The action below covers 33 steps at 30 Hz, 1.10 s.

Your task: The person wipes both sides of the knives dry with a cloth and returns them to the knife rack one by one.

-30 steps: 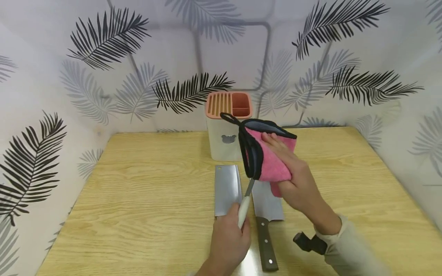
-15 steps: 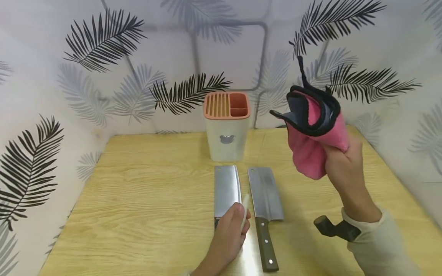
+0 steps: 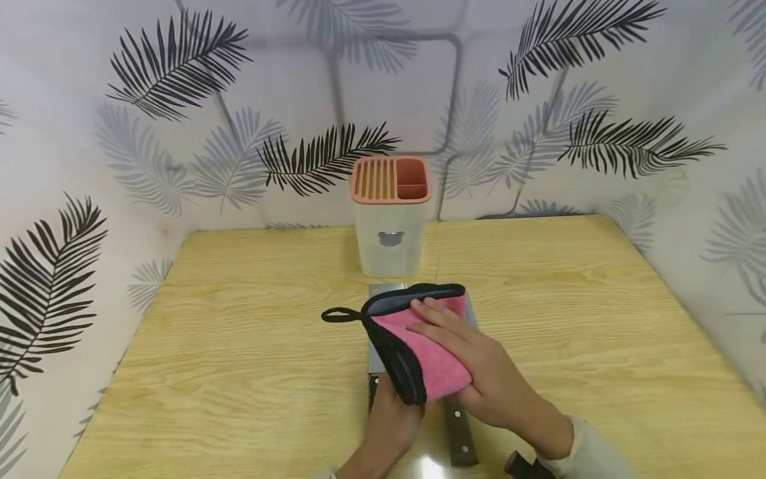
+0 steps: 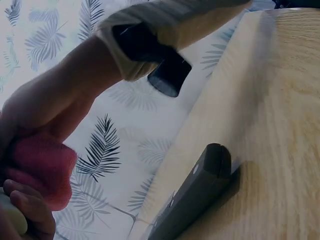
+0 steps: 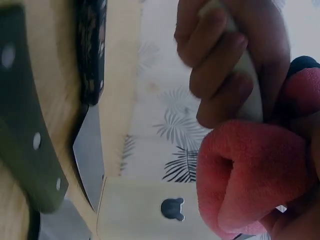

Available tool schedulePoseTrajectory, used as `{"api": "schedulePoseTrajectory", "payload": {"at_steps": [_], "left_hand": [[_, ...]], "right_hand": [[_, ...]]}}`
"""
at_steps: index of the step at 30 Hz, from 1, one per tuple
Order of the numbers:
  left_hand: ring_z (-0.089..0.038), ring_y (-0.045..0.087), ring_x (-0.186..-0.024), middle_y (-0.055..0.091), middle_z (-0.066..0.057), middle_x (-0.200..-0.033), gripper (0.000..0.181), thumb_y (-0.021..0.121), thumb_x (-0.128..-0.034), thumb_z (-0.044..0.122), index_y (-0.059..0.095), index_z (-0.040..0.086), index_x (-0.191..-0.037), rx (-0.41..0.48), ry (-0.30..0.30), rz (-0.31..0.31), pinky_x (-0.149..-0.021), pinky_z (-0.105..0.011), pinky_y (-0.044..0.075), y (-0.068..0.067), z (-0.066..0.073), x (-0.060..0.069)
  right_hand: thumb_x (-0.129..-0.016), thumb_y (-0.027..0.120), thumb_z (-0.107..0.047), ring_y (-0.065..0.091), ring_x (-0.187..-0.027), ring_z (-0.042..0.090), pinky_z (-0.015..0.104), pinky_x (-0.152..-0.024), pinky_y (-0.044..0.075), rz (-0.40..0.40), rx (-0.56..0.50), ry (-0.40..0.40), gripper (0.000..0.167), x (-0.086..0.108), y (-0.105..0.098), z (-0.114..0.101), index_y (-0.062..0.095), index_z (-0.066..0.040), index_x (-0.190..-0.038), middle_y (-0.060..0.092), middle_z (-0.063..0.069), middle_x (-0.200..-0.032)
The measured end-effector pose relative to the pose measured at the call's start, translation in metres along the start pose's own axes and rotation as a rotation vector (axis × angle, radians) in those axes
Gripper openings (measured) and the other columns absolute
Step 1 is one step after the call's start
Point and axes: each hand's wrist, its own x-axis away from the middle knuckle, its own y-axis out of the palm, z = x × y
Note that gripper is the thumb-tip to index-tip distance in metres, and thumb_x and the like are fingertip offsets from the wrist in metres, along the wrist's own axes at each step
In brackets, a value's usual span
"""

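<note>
In the head view my left hand (image 3: 391,422) grips the white handle (image 5: 252,102) of a knife; the right wrist view shows fingers curled round it. My right hand (image 3: 485,372) holds a folded pink cloth (image 3: 433,376) with black trim and a loop, pressed together just beyond the left hand. The knife's blade is hidden, apparently inside the cloth. Below the hands lie two cleavers on the table. One has a dark speckled handle (image 5: 91,55), the other a riveted brown handle (image 3: 459,432). Cloth and hands cover much of both blades in the head view.
A white knife block (image 3: 391,243) with an orange slotted top stands at the back of the wooden table (image 3: 257,332). Feather-patterned sheeting (image 3: 395,93) rises behind the table and along both sides.
Over the last second, my right hand lifted the cloth off the knife, swung it up to the right, then brought it back down and left onto the knife. The left hand kept its grip.
</note>
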Motion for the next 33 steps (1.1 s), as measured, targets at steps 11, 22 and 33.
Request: {"api": "schedulePoseTrajectory", "payload": {"at_steps": [11, 22, 33], "left_hand": [[0.002, 0.033, -0.051, 0.042, 0.005, -0.061, 0.038, 0.038, -0.1081, 0.027, 0.056, 0.002, -0.086, -0.04, -0.019, -0.005, -0.047, -0.016, 0.026, 0.008, 0.01, 0.002], [0.001, 0.046, -0.047, 0.055, 0.001, -0.065, 0.032, 0.051, -0.103, 0.031, 0.059, 0.001, -0.102, 0.028, -0.079, -0.146, -0.04, -0.014, 0.036, 0.005, 0.007, -0.001], [-0.002, 0.044, -0.037, 0.056, -0.004, -0.06, 0.019, 0.059, -0.0981, 0.02, 0.059, 0.001, -0.1, 0.04, -0.098, -0.134, -0.033, -0.02, 0.039, 0.004, 0.007, -0.006]], "right_hand": [[-0.07, 0.057, 0.007, 0.035, -0.15, 0.012, 0.018, -0.122, 0.022, 0.046, -0.023, 0.197, 0.075, -0.02, -0.025, 0.04, 0.055, -0.013, -0.142, 0.048, 0.003, -0.154], [-0.091, 0.05, 0.006, 0.054, -0.105, -0.012, 0.007, -0.093, 0.04, 0.418, -0.038, 0.475, 0.041, -0.027, -0.067, 0.085, 0.064, -0.003, -0.129, 0.07, 0.001, -0.119], [-0.066, 0.056, 0.016, 0.061, -0.123, 0.004, 0.018, -0.108, 0.044, 0.278, -0.082, 0.091, 0.064, -0.017, -0.05, 0.005, 0.063, 0.0, -0.128, 0.069, -0.001, -0.129]]}}
